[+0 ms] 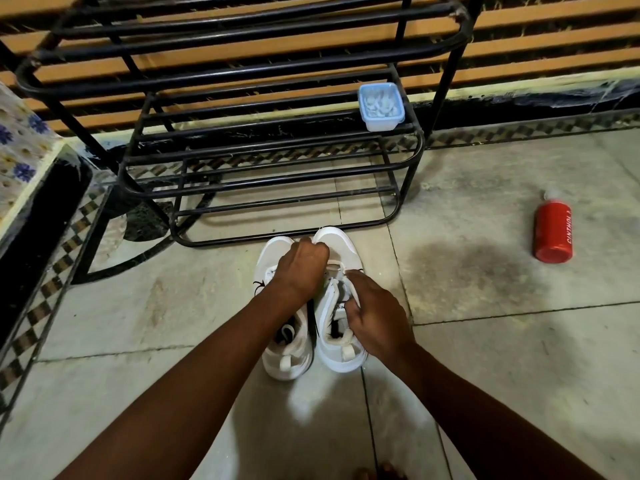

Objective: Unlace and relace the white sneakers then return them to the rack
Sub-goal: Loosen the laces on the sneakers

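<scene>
Two white sneakers stand side by side on the floor, toes toward the rack: the left sneaker (289,355) and the right sneaker (341,247). My left hand (300,268) reaches across both, fingers curled near the right sneaker's toe end, apparently pinching its white lace (335,266). My right hand (375,315) grips the right sneaker's outer side by the tongue and lace. The black metal shoe rack (277,161) stands just beyond the shoes, with nothing on its lower tiers.
A small blue plastic container (381,107) sits on the rack's right end. A red bottle (553,233) lies on the tiled floor to the right. A patterned ledge (24,157) runs along the left. A slatted wall is behind the rack.
</scene>
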